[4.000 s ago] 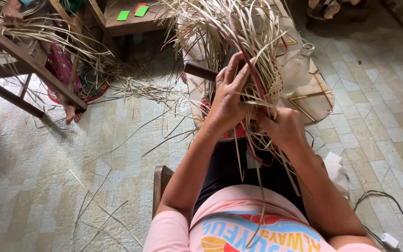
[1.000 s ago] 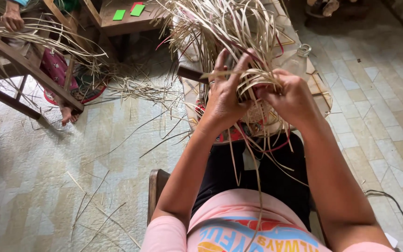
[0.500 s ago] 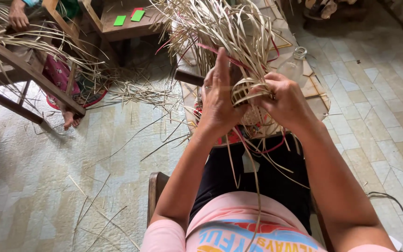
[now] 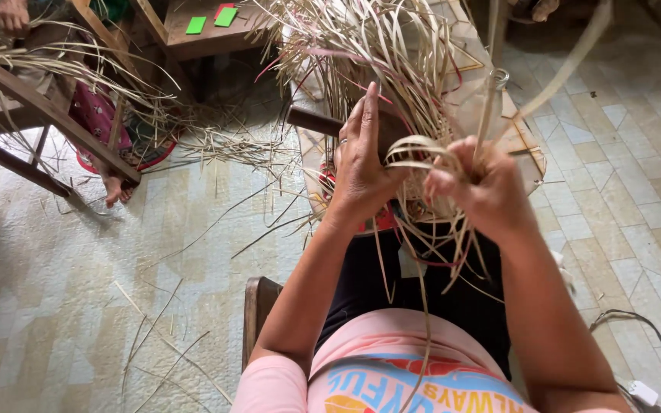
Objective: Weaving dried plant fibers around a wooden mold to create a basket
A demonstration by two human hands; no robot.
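A half-woven piece of pale straw strips (image 4: 392, 69), with a few red strips among them, stands upright above my lap. My left hand (image 4: 361, 164) presses flat against its left side, fingers stretched up, a ring on one finger. My right hand (image 4: 483, 187) is closed on a bundle of strips, bent into a loop (image 4: 415, 149), with long ends running up and to the right. Loose strip ends hang down over my black trousers.
A low table (image 4: 525, 157) with a clear glass bottle (image 4: 495, 84) lies behind the weaving. At upper left another person's hand (image 4: 11, 14) and bare foot (image 4: 112, 187) show by a wooden frame (image 4: 47, 107) strewn with straw. Green cards (image 4: 212, 19) lie on a wooden stool. A cable (image 4: 636, 325) runs at lower right.
My right hand has pulled the bundle of strips back toward me and up, tightening the loop, and long ends now swing up to the right. My left hand stays pressed on the weaving.
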